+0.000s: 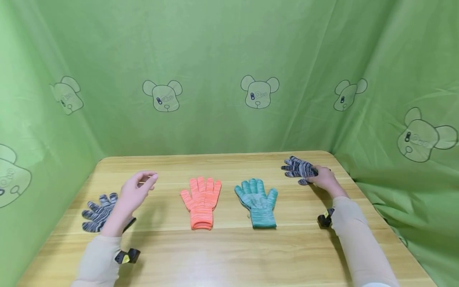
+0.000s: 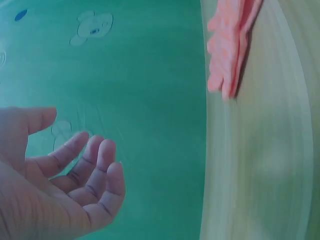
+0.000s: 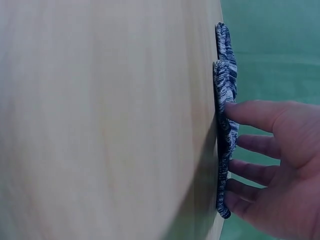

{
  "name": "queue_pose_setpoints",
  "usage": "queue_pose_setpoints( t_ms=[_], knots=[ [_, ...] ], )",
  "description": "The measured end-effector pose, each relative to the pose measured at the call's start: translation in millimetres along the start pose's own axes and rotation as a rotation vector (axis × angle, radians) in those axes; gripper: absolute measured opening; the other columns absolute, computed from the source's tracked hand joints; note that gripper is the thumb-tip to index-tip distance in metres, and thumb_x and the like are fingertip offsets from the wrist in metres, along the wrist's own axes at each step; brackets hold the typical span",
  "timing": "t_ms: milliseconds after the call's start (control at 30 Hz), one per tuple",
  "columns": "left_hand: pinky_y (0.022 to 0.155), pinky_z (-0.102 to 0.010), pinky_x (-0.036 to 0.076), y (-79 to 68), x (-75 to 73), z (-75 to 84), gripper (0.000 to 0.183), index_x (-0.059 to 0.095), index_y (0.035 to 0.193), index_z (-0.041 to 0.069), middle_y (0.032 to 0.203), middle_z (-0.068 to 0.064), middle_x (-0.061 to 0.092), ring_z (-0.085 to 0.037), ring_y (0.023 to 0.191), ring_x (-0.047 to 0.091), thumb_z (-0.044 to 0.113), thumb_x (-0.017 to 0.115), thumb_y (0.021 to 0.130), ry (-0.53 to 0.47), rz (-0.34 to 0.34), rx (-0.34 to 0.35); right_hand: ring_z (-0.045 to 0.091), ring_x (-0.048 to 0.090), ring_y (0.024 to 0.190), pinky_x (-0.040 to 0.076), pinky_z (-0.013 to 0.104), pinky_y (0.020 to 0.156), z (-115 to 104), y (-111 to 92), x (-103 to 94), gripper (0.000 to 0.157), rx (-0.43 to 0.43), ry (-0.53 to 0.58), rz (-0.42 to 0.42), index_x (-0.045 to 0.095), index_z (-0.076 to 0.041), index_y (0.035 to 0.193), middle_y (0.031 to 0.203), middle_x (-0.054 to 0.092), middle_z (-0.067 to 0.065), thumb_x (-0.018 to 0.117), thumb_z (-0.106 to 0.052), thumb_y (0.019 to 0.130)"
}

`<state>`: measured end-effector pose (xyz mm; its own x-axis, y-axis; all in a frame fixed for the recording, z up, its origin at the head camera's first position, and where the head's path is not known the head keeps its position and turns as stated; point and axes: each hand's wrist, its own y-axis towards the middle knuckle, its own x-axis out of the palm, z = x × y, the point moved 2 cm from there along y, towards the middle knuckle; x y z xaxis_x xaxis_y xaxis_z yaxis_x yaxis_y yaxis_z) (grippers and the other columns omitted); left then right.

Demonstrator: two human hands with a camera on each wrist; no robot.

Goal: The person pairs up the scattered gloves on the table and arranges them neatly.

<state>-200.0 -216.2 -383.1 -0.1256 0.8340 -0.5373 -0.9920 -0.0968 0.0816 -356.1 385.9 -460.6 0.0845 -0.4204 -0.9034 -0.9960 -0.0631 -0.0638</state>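
Note:
My left hand (image 1: pixel 134 193) is raised over the left part of the table, fingers loosely bent and holding nothing. A black-and-grey knit glove (image 1: pixel 98 213) lies below it, partly hidden by the forearm. At the far right, my right hand (image 1: pixel 324 178) touches another black-and-grey glove (image 1: pixel 299 167) near its cuff. In the right wrist view, the thumb and fingertips meet the upper side of that glove (image 3: pixel 227 95), which lies flat on the table. Between the hands lie an orange glove (image 1: pixel 202 203), fingers pointing away, and a teal glove (image 1: pixel 259 203) laid the same way.
The wooden table (image 1: pixel 222 255) has rounded far corners. Green cloth (image 1: pixel 215 48) with bear-head prints stands behind it and along both sides. Each wrist carries a small black camera, one on the left (image 1: pixel 128 256) and one on the right (image 1: pixel 325 218).

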Motion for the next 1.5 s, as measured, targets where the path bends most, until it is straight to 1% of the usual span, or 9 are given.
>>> queue_pose_setpoints(
  t_ms=[167, 233, 500, 733, 1000, 1267, 1333, 1400, 1500],
  knots=[
    [0.080, -0.027, 0.053, -2.8, -17.1, -13.5, 0.054, 0.051, 0.137, 0.009, 0.119, -0.015, 0.060, -0.022, 0.102, 0.060, 0.048, 0.046, 0.100, 0.018, -0.032, 0.015, 0.063, 0.035, 0.121, 0.029, 0.071, 0.104, -4, -3, -1.1, 0.068, 0.004, -0.041, 0.008, 0.036, 0.015, 0.139, 0.134, 0.038, 0.046, 0.062, -0.025, 0.090],
    [0.082, -0.026, 0.052, -4.2, -24.4, -19.1, 0.055, 0.049, 0.139, 0.009, 0.121, -0.016, 0.059, -0.019, 0.102, 0.059, 0.048, 0.046, 0.100, 0.024, -0.037, 0.018, 0.063, 0.036, 0.120, 0.029, 0.070, 0.104, -6, -4, -0.9, 0.068, 0.007, -0.047, 0.011, 0.038, 0.015, 0.138, 0.133, 0.039, 0.046, 0.062, -0.025, 0.090],
    [0.079, -0.015, 0.045, -12.2, -51.9, -43.3, 0.059, 0.044, 0.143, 0.008, 0.129, -0.019, 0.057, 0.011, 0.094, 0.050, 0.049, 0.043, 0.101, 0.100, -0.056, 0.015, 0.062, 0.035, 0.120, 0.029, 0.069, 0.104, -5, -5, -0.3, 0.064, 0.033, -0.032, 0.016, 0.042, 0.014, 0.136, 0.132, 0.041, 0.045, 0.063, -0.024, 0.089],
    [0.076, -0.011, 0.045, -19.1, -69.5, -58.0, 0.057, 0.046, 0.141, 0.001, 0.126, -0.025, 0.058, 0.016, 0.089, 0.050, 0.042, 0.043, 0.103, 0.121, -0.037, 0.032, 0.061, 0.037, 0.118, 0.032, 0.068, 0.102, -6, -6, -1.4, 0.062, 0.046, -0.025, 0.021, 0.044, 0.014, 0.134, 0.130, 0.042, 0.044, 0.063, -0.024, 0.089],
    [0.077, -0.006, 0.042, -27.2, -80.4, -73.7, 0.057, 0.043, 0.140, -0.005, 0.133, -0.032, 0.053, 0.023, 0.087, 0.044, 0.039, 0.041, 0.104, 0.147, -0.058, -0.011, 0.055, 0.048, 0.114, 0.041, 0.061, 0.099, -10, -10, -3.3, 0.055, 0.031, 0.003, 0.037, 0.050, 0.016, 0.127, 0.127, 0.051, 0.039, 0.064, -0.021, 0.089],
    [0.076, -0.008, 0.045, -30.6, -86.1, -87.7, 0.061, 0.040, 0.141, -0.007, 0.135, -0.033, 0.051, 0.016, 0.089, 0.050, 0.041, 0.040, 0.104, 0.169, -0.103, -0.064, 0.048, 0.057, 0.104, 0.048, 0.055, 0.091, -11, -17, -7.4, 0.041, 0.040, 0.022, 0.067, 0.060, 0.014, 0.115, 0.116, 0.060, 0.034, 0.062, -0.020, 0.090],
    [0.079, -0.013, 0.049, -31.3, -86.7, -89.6, 0.063, 0.039, 0.141, -0.008, 0.136, -0.034, 0.049, 0.005, 0.095, 0.058, 0.042, 0.039, 0.104, 0.175, -0.115, -0.074, 0.046, 0.058, 0.101, 0.048, 0.054, 0.088, -11, -18, -8.0, 0.038, 0.049, 0.028, 0.067, 0.061, 0.013, 0.112, 0.114, 0.061, 0.033, 0.062, -0.019, 0.091],
    [0.080, -0.018, 0.051, -31.8, -87.0, -90.9, 0.064, 0.038, 0.142, -0.008, 0.138, -0.034, 0.047, -0.011, 0.102, 0.063, 0.043, 0.039, 0.104, 0.182, -0.125, -0.081, 0.044, 0.059, 0.098, 0.049, 0.052, 0.085, -10, -19, -8.3, 0.036, 0.055, 0.034, 0.067, 0.062, 0.012, 0.109, 0.111, 0.062, 0.032, 0.062, -0.019, 0.091],
    [0.081, -0.025, 0.054, -33.3, -87.2, -92.7, 0.065, 0.037, 0.142, -0.008, 0.139, -0.034, 0.046, -0.034, 0.112, 0.061, 0.044, 0.038, 0.104, 0.182, -0.141, -0.089, 0.042, 0.059, 0.094, 0.050, 0.050, 0.081, -10, -20, -8.1, 0.033, 0.058, 0.038, 0.075, 0.063, 0.011, 0.106, 0.108, 0.063, 0.031, 0.062, -0.019, 0.091]
  ],
)
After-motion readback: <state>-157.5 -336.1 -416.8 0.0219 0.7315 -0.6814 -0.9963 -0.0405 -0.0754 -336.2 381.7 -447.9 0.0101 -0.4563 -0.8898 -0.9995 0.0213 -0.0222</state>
